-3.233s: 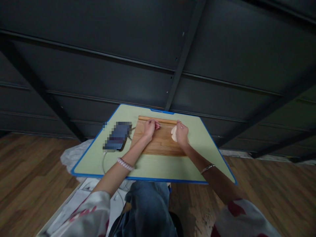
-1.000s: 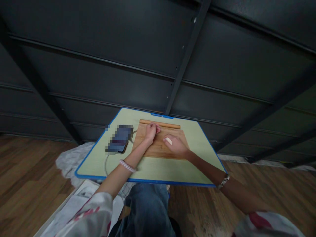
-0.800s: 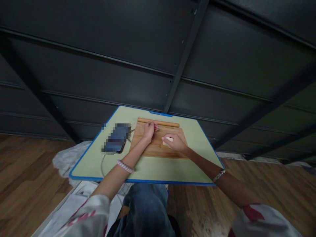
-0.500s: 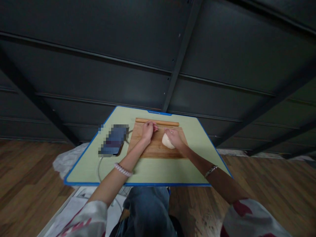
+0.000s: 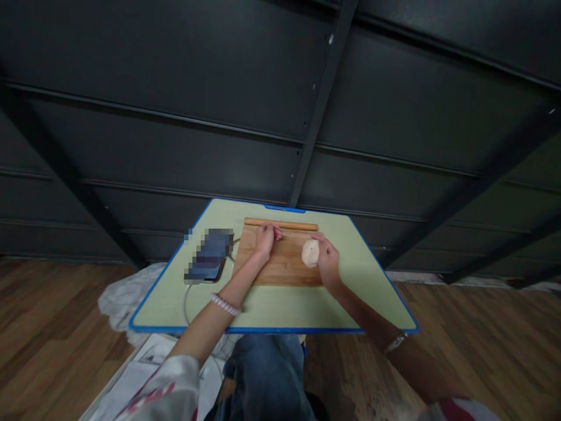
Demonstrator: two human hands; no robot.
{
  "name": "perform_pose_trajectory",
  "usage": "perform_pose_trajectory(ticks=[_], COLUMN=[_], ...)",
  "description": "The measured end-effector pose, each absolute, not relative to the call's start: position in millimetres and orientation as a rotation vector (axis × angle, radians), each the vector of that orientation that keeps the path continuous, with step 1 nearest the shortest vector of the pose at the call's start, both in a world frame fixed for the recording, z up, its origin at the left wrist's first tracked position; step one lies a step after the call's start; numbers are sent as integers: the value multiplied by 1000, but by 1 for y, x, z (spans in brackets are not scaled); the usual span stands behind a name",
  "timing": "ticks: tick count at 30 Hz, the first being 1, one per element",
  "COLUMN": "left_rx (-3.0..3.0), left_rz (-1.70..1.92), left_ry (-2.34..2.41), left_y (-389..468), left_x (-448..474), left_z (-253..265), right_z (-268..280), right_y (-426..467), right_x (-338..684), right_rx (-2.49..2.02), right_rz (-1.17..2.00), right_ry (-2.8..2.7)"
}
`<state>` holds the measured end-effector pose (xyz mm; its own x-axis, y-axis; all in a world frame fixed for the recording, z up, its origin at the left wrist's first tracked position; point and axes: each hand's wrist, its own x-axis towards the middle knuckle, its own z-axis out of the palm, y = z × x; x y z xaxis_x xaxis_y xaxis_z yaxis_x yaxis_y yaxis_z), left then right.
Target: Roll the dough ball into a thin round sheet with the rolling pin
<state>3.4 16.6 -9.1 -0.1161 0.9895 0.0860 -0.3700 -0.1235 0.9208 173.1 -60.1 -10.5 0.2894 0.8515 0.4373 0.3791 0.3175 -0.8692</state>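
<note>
A round, pale lump of dough (image 5: 310, 253) is at the right side of the wooden board (image 5: 280, 272). Against its right edge is my right hand (image 5: 328, 258), its fingers curled around the far side of the lump. Over the board's upper left part is my left hand (image 5: 266, 238), closed with the fingers folded in. The inside of that hand is hidden, so whether it holds anything cannot be seen. Just behind it a wooden rolling pin (image 5: 293, 225) lies along the board's far edge.
A phone (image 5: 211, 254), partly pixelated, lies left of the board with a cable (image 5: 184, 301) beside it. All this is on a small pale green table (image 5: 289, 307) with a blue rim. Dark metal panels (image 5: 210, 158) rise behind it. My legs (image 5: 267, 374) are under the near edge.
My right hand has shifted right, off the top of the dough to its side. The dough has moved right too and shows more of its surface. My left hand stays closed near the rolling pin.
</note>
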Motion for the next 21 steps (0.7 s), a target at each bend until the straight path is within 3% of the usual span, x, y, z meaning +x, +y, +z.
perform_pose_trajectory(ticks=[7, 14, 21], left_rx=[939, 980, 971], left_rz=[1503, 1505, 1497], left_ry=[939, 952, 951], left_y=[16, 15, 16], left_x=[5, 3, 5], left_z=[-9, -8, -10], right_z=[22, 19, 11], right_y=[-74, -47, -36], right_x=[188, 167, 154], right_rx=[-1207, -1163, -1305], right_rz=[277, 765, 945], right_ry=[-1709, -1980, -1928])
